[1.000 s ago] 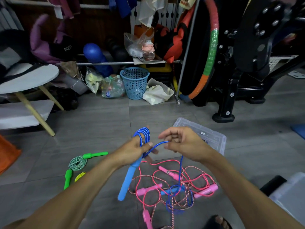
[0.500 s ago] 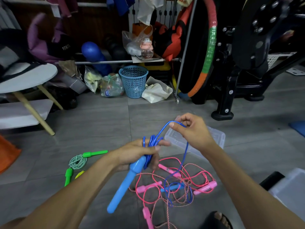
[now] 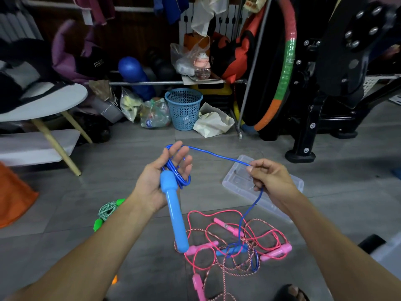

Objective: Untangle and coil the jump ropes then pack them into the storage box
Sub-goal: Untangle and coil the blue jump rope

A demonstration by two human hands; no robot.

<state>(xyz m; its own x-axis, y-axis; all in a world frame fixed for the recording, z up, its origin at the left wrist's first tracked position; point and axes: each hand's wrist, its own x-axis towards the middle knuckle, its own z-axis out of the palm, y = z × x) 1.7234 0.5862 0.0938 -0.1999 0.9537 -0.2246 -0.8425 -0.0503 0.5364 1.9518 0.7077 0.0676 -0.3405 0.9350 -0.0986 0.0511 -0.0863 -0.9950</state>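
Head view: the left hand [image 3: 161, 181] is turned palm up with its fingers spread and nearly straight, where half a second ago they were curled round the coil. Loops of the blue rope [image 3: 180, 178] lie wound over those fingers, and the blue handle [image 3: 174, 213] rests across the palm, its free end pointing toward 5 o'clock. At 3 o'clock of the left hand, the right hand [image 3: 268, 181] pinches the blue cord between thumb and forefinger; it has drawn away to the right, so the strand between the hands now runs nearly taut. From the right hand the cord drops toward 6 o'clock into the tangle of pink ropes [image 3: 234, 246] on the floor, where the second blue handle [image 3: 232, 250] lies. A clear plastic lid [image 3: 240, 181] lies partly under the right hand. At 8 o'clock of the left hand, the coiled green rope [image 3: 107, 211] sits on the tiles. A dark item at 11 o'clock reads "FITNESS" [image 3: 98, 63].
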